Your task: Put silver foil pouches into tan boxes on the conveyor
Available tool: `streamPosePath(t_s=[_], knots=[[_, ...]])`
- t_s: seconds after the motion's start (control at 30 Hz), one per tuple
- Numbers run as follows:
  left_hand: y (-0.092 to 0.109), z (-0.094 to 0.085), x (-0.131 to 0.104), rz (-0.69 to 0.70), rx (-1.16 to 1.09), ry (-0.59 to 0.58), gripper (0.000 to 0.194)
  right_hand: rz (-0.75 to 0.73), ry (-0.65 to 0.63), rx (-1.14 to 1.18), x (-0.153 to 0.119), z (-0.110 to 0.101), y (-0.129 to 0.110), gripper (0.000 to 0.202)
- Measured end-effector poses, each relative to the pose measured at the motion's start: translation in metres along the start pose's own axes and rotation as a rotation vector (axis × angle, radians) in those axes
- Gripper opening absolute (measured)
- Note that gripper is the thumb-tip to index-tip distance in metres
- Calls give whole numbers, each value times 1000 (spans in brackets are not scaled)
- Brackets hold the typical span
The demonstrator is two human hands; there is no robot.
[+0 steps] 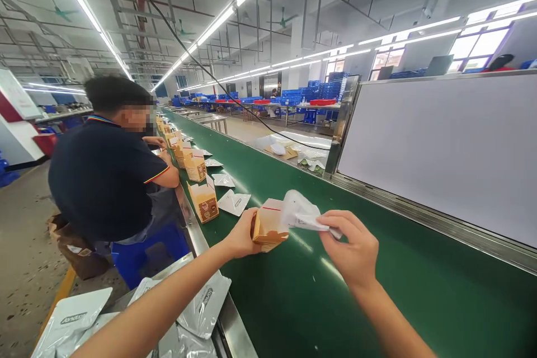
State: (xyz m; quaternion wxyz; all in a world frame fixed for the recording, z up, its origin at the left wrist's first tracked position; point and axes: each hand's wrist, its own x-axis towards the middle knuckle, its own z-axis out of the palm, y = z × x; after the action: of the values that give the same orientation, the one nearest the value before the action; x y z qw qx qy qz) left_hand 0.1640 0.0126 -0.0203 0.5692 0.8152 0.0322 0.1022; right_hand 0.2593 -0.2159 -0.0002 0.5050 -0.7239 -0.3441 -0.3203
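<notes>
Between my hands, the small carton [268,226] is gripped by my left hand [243,235], its flap open. My right hand [352,249] pinches the white pouch [300,212] at its mouth, not yet inside. Further left, finished cartons [204,201] stand on the green belt [293,291].

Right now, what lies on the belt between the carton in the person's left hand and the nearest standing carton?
Head view: one flat white pouch on the green belt.
</notes>
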Motion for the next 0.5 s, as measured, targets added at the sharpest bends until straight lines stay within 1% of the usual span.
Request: streamPosePath(t_s=[0.03,0.07,0.1,0.13,0.17,0.2,0.23,0.27,0.33,0.4,0.43,0.5], knots=[[10,10,-8,39,29,10,77,-151,6,-1,-1,-11,-10,11],[20,19,-17,82,73,27,73,-308,-15,-13,-3,-21,-18,14],[28,28,-25,128,138,48,69,-454,-65,-38,-6,-30,-26,19],[36,34,-34,176,222,72,66,-572,-151,-72,-9,-38,-32,21],[41,40,-42,224,315,95,63,-647,-268,-108,-14,-46,-37,23],[46,45,-50,276,406,105,61,-690,-409,-130,-18,-55,-42,25],[50,50,-57,336,493,99,60,-699,-565,-132,-23,-64,-47,25],[53,54,-63,403,569,80,61,-668,-728,-119,-28,-72,-52,26],[59,65,-74,543,679,21,62,-511,-1002,-63,-38,-89,-61,39],[65,79,-84,649,760,-37,62,-322,-1172,-17,-46,-102,-70,58],[68,87,-88,676,787,-46,62,-255,-1226,-2,-50,-107,-74,67],[75,105,-96,693,820,-41,63,-170,-1303,13,-56,-112,-81,85]])
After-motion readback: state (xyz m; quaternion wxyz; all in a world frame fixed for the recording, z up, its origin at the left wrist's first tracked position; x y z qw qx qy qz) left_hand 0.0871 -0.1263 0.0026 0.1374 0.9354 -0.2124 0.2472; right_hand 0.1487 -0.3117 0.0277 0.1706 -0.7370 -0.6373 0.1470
